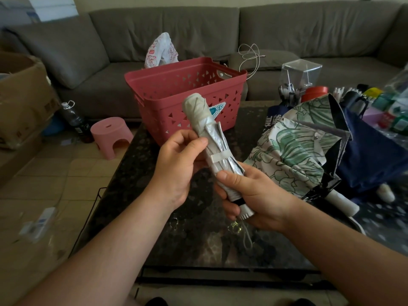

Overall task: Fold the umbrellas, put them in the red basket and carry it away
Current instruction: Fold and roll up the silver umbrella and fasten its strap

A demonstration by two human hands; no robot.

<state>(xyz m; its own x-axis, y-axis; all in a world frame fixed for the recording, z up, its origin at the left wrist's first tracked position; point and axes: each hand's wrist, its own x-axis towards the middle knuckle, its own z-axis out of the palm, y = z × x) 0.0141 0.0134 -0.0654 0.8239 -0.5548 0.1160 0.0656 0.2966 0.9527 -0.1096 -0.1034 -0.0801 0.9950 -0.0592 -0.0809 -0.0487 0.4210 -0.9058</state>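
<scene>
Both hands grip the rolled, strapped silver umbrella [212, 142]: left hand [176, 160] mid-canopy, right hand [249, 195] at the handle. Folding looks done. Next it goes into the red basket [176, 89] at the table's far edge.

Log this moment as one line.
silver umbrella: strapped | left hand, right hand: holding it | red basket: empty
</scene>
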